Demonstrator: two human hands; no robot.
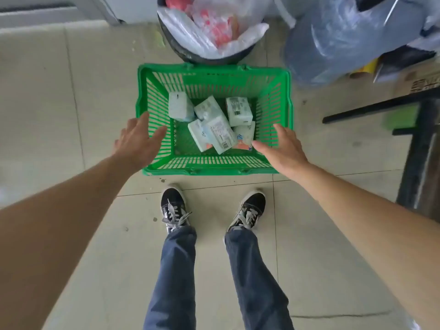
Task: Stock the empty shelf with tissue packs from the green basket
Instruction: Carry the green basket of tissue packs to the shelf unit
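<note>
A green plastic basket [214, 75] stands on the tiled floor just ahead of my feet. Several pale green and white tissue packs [220, 133] lie jumbled on its bottom. My left hand [138, 141] hovers over the basket's left wall, fingers apart, holding nothing. My right hand [283, 146] hovers over the right near corner, also spread and empty, its thumb tip close to a pack with a red patch [245, 139]. The shelf is partly visible as a black frame [416, 148] at the right.
A black bin [181, 50] lined with a plastic bag full of wrappers stands right behind the basket. A large bluish plastic bag [333, 41] sits at the back right beside a cardboard box [423, 82]. My shoes [172, 208] are close to the basket's near rim.
</note>
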